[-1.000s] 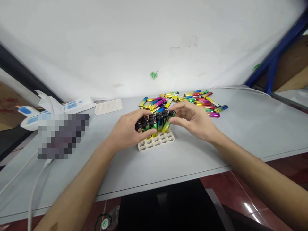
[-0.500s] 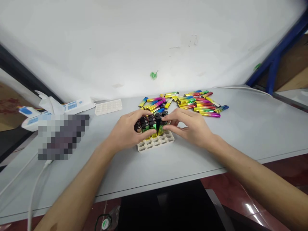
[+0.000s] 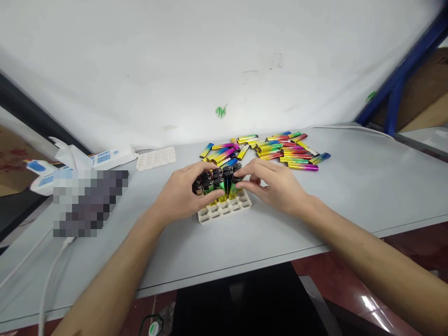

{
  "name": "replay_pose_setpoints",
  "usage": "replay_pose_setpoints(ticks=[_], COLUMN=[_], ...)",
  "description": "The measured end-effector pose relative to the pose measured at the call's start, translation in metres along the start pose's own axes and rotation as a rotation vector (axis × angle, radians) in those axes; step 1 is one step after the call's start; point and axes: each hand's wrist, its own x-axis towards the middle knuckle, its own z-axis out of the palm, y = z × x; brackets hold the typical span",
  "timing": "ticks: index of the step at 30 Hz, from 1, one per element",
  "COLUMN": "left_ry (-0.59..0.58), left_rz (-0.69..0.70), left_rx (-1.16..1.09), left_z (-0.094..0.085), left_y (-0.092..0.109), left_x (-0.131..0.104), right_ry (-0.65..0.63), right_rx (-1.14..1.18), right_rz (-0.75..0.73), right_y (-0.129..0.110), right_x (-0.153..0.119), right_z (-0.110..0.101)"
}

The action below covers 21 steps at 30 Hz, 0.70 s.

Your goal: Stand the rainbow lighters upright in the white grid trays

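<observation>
Several shiny tubes with black ends [image 3: 220,182] stand upright, close together, in a cream slotted tray [image 3: 224,210]. The tubes fade from green to yellow. Around the left side of this group curves my left hand [image 3: 182,191], thumb in front and fingers behind, closed on the tubes. My right hand [image 3: 276,186] pinches a green-yellow tube [image 3: 234,190] with a black end at the group's right front, between thumb and fingers. Whether this tube's lower end is fully seated in its slot I cannot tell. The front slots of the tray show open holes.
Loose shiny multicoloured tubes [image 3: 290,151] lie in a pile by the wall. Another cream tray [image 3: 156,159] lies at the back left. Further left are a white power strip [image 3: 112,158], a pixelated dark object [image 3: 93,205] and white cables [image 3: 52,275]. The grey table's front edge [image 3: 224,280] runs below my arms.
The whole view has shifted slightly. Both hands keep nearly the same grip around the upright tubes; nothing else has visibly moved.
</observation>
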Motion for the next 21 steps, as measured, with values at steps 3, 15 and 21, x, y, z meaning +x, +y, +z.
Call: replay_pose_setpoints(ticks=[3, 15, 21], left_ry=[0.003, 0.006, -0.002], left_rz=[-0.007, -0.022, -0.014], left_rx=[0.006, -0.012, 0.001], left_z=[0.000, -0.001, -0.001], left_y=[0.000, 0.002, 0.001], left_x=[0.000, 0.001, 0.001], right_ry=[-0.031, 0.119, -0.233], right_rx=[-0.034, -0.534, -0.693], right_rz=[0.001, 0.552, 0.972], right_y=[0.000, 0.030, 0.061], right_x=[-0.001, 0.003, -0.005], right_z=[0.001, -0.024, -0.043])
